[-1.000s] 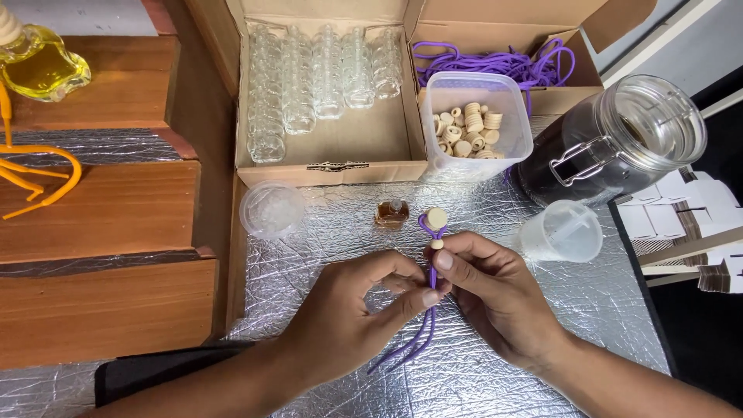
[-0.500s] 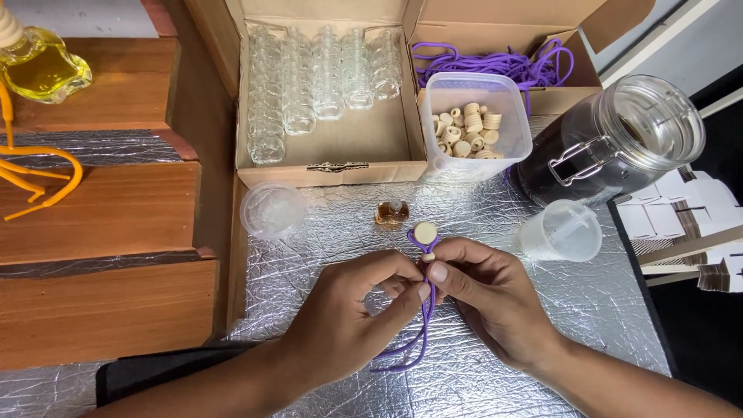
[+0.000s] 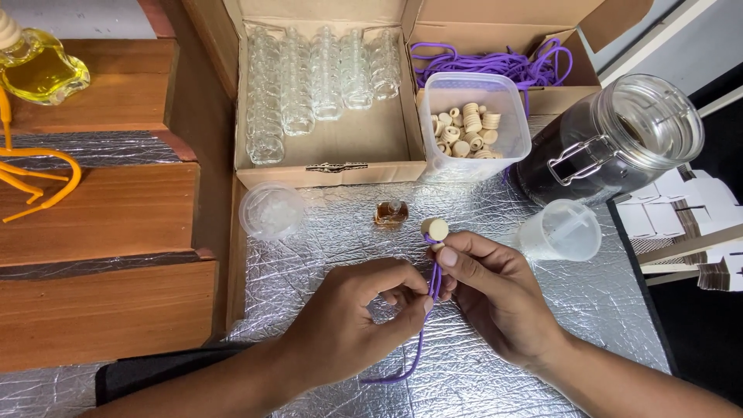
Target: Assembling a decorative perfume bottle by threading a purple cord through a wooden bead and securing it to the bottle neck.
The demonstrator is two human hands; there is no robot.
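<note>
While both hands pinch purple cord [image 3: 430, 298], small amber bottle [image 3: 391, 212] beyond, plastic cup [image 3: 559, 231] right

The bench [image 3: 325, 232] is covered in crinkled silver foil. On it stand two open cardboard boxes [image 3: 340, 151], a clear tub of wooden caps [image 3: 474, 128], a large glass jar [image 3: 611, 147], two small plastic cups [image 3: 561, 230] and a tiny amber bottle [image 3: 391, 213].

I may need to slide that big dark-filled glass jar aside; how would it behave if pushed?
The glass jar looks heavy for its size: thick clear walls, dark contents nearly to the shoulder. Its broad body suggests it would slide rather than tip, though the crinkled foil surface may snag it. Being glass, it is probably fragile against the plastic cup beside it.
</note>
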